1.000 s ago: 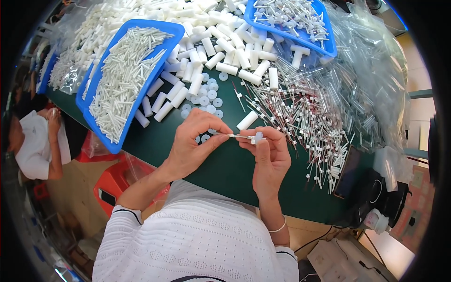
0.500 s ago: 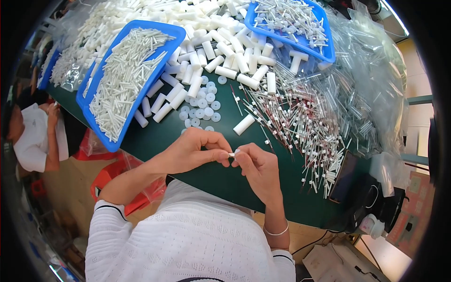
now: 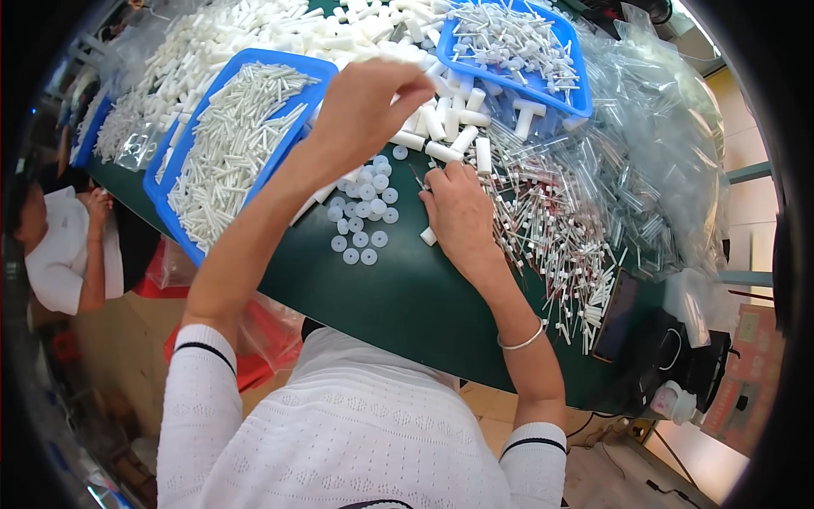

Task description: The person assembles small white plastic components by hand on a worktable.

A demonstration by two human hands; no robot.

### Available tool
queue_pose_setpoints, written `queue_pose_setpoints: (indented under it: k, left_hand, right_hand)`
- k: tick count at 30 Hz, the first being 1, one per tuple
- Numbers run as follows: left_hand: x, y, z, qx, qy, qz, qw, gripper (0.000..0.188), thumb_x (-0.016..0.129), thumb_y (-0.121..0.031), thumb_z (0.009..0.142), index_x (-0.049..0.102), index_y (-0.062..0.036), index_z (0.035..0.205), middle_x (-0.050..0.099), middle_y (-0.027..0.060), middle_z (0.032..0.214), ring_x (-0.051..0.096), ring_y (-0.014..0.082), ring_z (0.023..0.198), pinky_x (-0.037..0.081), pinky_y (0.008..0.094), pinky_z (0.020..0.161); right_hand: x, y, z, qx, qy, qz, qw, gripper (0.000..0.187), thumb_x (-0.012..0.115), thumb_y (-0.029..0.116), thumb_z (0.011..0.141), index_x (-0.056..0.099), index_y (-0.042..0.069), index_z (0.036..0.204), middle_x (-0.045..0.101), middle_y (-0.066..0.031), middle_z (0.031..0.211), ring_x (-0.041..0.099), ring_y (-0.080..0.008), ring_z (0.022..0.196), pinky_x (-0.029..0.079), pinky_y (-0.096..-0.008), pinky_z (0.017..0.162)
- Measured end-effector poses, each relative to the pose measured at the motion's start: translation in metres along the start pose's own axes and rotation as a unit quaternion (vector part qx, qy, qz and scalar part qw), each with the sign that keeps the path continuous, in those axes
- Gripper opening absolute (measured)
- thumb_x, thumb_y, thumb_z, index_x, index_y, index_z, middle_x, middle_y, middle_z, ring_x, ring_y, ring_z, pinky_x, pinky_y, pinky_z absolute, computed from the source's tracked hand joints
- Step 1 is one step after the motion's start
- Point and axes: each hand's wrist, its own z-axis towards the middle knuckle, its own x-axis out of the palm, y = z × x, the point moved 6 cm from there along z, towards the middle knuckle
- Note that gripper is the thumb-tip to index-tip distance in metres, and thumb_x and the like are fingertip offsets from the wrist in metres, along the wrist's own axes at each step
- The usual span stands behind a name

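On the green worktop [image 3: 407,297] our left hand [image 3: 365,106] reaches over white tubes [image 3: 441,140], grip hidden; our right hand [image 3: 458,212] rests mid-table, fingers curled, contents unclear.

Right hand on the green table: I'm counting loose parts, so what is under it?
A small white piece shows beside the right hand; a thin dark pin shows at its fingertips. Anything beneath the palm is covered.

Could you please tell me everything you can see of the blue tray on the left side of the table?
The blue tray is a long, shallow rectangular bin, plastic by its look, with a raised rim and rounded corners. It lies flat but askew on the green table, heaped with thin white sticks. The person's left forearm crosses over its near right edge; whether they touch cannot be told.
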Motion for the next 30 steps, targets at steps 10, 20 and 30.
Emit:
queue_pose_setpoints:
  k: [10,20,30]
  left_hand:
    - [0.060,0.041,-0.066,0.001,0.100,0.217,0.971,0.017,0.075,-0.016,0.076,0.066,-0.0106,0.090,0.062,0.0027,0.086,0.055,0.0236,0.090,0.039,0.0372,0.083]
    - [0.031,-0.008,-0.111,-0.293,0.072,-0.463,0.834,0.018,0.063,-0.011,0.093,0.065,-0.0015,0.109,0.067,0.0003,0.088,0.057,0.0059,0.073,0.045,0.0206,0.066]
    - [0.052,-0.020,-0.158,-0.386,0.131,-0.552,0.728,0.022,0.060,-0.009,0.095,0.067,0.0009,0.113,0.068,0.0049,0.102,0.061,0.0073,0.088,0.049,0.0201,0.078]
  right_hand:
    - [-0.020,0.014,-0.009,-0.036,-0.024,0.087,0.995,0.010,0.065,0.001,0.078,0.057,0.004,0.084,0.056,-0.0124,0.092,0.055,-0.0315,0.095,0.044,-0.0451,0.083]
    - [-0.050,0.001,-0.077,0.214,0.053,0.654,0.724,0.034,0.054,0.005,0.097,0.048,-0.003,0.129,0.069,-0.0155,0.099,0.069,-0.0201,0.090,0.055,-0.0280,0.075]
    - [-0.019,0.023,-0.080,0.200,0.045,0.607,0.768,0.016,0.061,0.013,0.096,0.064,-0.002,0.101,0.063,-0.0030,0.077,0.052,-0.0049,0.056,0.043,-0.0201,0.050]
